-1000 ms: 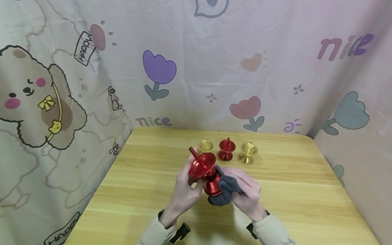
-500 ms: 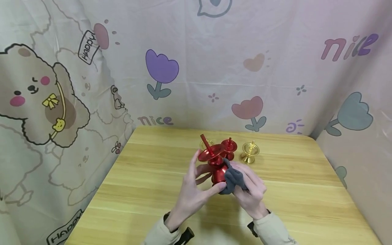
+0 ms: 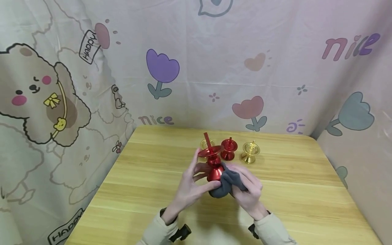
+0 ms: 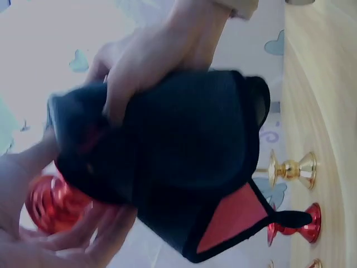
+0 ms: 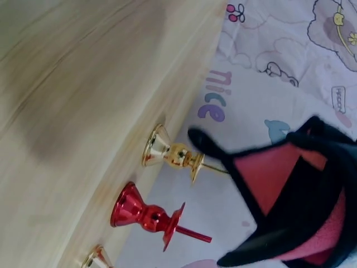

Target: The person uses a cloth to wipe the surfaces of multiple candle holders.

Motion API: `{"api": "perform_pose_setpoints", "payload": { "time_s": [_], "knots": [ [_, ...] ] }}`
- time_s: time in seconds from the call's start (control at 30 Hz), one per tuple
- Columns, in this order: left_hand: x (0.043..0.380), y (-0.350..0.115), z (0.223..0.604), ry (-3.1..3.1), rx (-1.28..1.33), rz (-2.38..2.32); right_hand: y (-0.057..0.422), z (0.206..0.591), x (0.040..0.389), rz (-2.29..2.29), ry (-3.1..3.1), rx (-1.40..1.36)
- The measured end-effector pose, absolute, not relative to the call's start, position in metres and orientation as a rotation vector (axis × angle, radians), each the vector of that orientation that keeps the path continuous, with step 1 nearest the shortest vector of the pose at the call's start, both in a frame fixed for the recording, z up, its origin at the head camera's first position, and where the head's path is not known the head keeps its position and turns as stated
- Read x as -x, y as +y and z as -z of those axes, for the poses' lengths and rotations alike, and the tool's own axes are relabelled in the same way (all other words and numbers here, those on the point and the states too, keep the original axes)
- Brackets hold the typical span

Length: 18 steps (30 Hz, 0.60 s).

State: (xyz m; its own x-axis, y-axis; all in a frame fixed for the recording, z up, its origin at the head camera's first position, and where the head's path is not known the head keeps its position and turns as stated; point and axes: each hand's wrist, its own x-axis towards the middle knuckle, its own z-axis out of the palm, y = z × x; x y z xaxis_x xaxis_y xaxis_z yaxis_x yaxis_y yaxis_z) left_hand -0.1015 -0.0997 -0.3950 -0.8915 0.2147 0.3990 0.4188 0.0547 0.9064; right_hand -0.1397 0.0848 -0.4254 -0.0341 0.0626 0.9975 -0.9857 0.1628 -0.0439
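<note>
My left hand (image 3: 188, 190) holds a shiny red candle holder (image 3: 215, 173) above the table, its thumb at the base and a finger reaching up to the dish. A long red spike rises from the dish, leaning slightly left. My right hand (image 3: 249, 187) grips a dark grey cloth (image 3: 229, 180) pressed to the right side of the base. In the left wrist view the cloth (image 4: 178, 134) hides much of the base and shows a red underside with dark edging. The right wrist view shows folds of the cloth (image 5: 295, 201) but not the hand.
At the back of the wooden table (image 3: 147, 163), a red candle holder (image 3: 228, 156) stands between two gold ones. The right gold candle holder (image 3: 248, 158) is in plain sight; the left gold candle holder (image 3: 203, 144) is mostly hidden. A printed curtain (image 3: 196, 61) hangs behind.
The held candle holder has gone from a strong tilt to nearly upright, moving up and away. My left thumb has shifted from its neck to its base. The cloth stays against the base.
</note>
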Motion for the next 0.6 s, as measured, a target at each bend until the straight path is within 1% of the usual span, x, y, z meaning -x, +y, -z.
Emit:
{"api": "perform_pose_setpoints", "payload": {
  "time_s": [0.17,0.33,0.43,0.6],
  "knots": [
    [0.111,-0.114,0.394,-2.161,0.856,2.010,0.091,0.430,0.142,-1.272,-1.299,-1.121],
    [0.122,-0.122,0.393,-2.173,0.986,2.074,0.093,0.438,0.144,-1.437,-1.342,-1.089],
    [0.124,-0.119,0.394,-2.236,0.885,2.121,0.091,0.441,0.146,-1.459,-1.366,-0.999],
    [0.121,-0.103,0.396,-2.318,0.577,2.115,0.085,0.446,0.150,-1.332,-1.383,-0.870]
  ]
}}
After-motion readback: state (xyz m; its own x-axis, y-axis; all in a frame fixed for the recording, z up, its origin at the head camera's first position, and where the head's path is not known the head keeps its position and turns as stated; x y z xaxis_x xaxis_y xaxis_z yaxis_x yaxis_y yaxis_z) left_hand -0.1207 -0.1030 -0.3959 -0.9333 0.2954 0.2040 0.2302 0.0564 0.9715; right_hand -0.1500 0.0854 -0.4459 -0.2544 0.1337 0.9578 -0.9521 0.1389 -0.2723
